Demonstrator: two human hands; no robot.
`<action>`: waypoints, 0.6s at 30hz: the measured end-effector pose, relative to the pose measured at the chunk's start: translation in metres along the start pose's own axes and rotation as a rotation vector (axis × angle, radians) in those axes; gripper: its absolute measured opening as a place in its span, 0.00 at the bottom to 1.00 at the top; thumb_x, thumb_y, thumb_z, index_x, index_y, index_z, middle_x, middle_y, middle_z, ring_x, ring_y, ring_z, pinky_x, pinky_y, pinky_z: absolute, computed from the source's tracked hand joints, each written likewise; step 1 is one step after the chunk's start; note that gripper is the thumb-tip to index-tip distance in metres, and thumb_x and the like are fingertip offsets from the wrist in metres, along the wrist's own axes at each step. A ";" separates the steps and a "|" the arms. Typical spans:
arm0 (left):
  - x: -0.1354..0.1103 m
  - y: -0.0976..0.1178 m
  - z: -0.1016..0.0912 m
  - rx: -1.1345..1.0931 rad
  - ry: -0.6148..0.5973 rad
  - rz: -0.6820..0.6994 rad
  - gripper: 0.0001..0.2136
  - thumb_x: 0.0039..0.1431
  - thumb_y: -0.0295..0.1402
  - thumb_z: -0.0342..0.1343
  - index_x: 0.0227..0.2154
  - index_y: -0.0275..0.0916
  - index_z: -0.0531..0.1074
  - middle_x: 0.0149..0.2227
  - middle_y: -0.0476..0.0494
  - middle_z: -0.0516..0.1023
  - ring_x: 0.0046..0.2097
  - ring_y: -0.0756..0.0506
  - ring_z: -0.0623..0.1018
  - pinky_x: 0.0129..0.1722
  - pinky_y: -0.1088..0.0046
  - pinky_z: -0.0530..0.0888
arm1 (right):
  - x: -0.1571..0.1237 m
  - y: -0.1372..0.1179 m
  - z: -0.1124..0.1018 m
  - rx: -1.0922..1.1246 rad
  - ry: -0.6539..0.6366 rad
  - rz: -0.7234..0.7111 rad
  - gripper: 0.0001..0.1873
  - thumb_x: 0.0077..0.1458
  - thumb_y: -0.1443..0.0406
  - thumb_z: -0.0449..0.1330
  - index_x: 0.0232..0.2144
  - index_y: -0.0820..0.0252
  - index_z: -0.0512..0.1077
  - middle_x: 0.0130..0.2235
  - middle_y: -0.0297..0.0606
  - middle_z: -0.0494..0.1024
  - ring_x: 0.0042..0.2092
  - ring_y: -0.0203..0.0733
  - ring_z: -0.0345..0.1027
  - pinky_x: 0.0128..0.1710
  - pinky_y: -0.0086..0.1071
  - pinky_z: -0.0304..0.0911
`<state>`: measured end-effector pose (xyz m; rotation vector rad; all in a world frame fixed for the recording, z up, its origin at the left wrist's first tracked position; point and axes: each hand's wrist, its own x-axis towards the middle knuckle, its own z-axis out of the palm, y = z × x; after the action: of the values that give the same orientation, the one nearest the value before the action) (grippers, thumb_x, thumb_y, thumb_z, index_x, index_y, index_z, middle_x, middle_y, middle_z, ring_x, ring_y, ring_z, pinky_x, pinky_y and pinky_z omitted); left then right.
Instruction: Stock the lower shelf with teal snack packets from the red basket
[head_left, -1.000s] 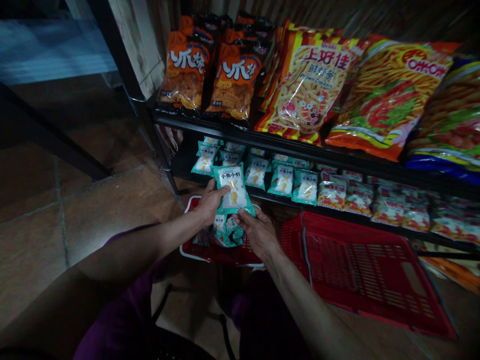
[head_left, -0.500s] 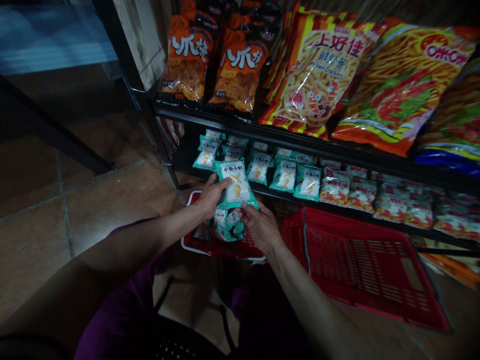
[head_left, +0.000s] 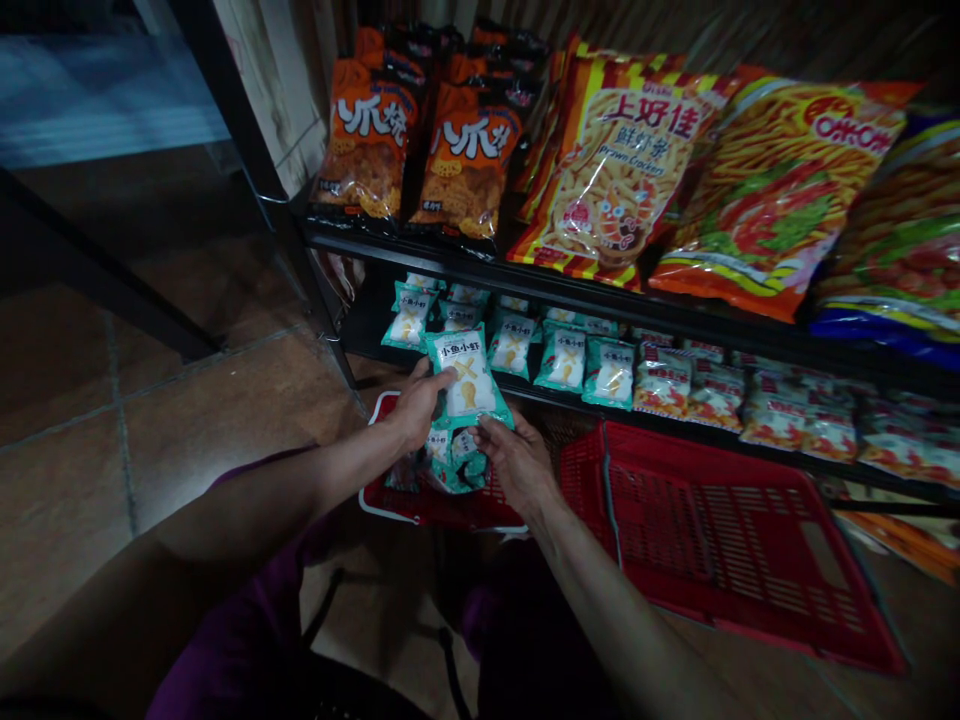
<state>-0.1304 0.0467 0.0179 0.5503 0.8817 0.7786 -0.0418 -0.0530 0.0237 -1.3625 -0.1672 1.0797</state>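
A green-and-white snack bag [head_left: 466, 378] is held upright between my two hands, its printed front toward me. My left hand [head_left: 418, 402] grips its left side, thumb across the front. At the lower right corner, my right hand [head_left: 517, 455] pinches the bag's bottom edge. Below it sits a red shopping basket [head_left: 375, 498] with a white handle, holding several more of these green bags [head_left: 457, 465]. Behind the held bag, rows of the same small bags [head_left: 513, 342] stand on the low black shelf.
On the upper shelf [head_left: 420, 250] stand orange snack bags [head_left: 371, 140], prawn cracker bags [head_left: 615, 170] and large orange-and-yellow bags [head_left: 780, 190]. Red-and-white small bags [head_left: 664, 380] line the lower shelf's right part. A second red basket [head_left: 750, 540] lies to my right on the tiled floor [head_left: 225, 400].
The view has shifted slightly, so the shelves sit a little lower and further left. Both hands keep their hold on the snack bag, which is in nearly the same place.
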 end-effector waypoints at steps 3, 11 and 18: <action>0.003 -0.002 -0.002 -0.004 -0.011 0.006 0.17 0.44 0.30 0.60 0.40 0.40 0.69 0.42 0.45 0.77 0.40 0.45 0.77 0.45 0.63 0.73 | 0.001 0.003 -0.001 0.014 -0.002 -0.018 0.18 0.33 0.62 0.71 0.31 0.59 0.75 0.29 0.32 0.78 0.28 0.32 0.69 0.31 0.28 0.66; 0.004 -0.004 -0.003 -0.004 -0.037 0.029 0.20 0.44 0.30 0.61 0.43 0.40 0.69 0.41 0.44 0.77 0.38 0.45 0.77 0.42 0.63 0.74 | -0.001 0.000 0.000 0.068 0.010 -0.011 0.19 0.30 0.62 0.73 0.30 0.58 0.77 0.31 0.33 0.79 0.28 0.31 0.69 0.30 0.27 0.66; 0.003 -0.003 -0.002 0.009 -0.040 0.028 0.19 0.44 0.31 0.61 0.42 0.41 0.70 0.40 0.45 0.78 0.38 0.45 0.77 0.42 0.63 0.74 | -0.003 -0.004 0.002 0.030 0.041 -0.024 0.19 0.29 0.62 0.72 0.30 0.59 0.77 0.30 0.34 0.79 0.27 0.32 0.68 0.28 0.28 0.66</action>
<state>-0.1300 0.0473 0.0129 0.5852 0.8424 0.7864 -0.0426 -0.0527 0.0288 -1.3514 -0.1363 1.0298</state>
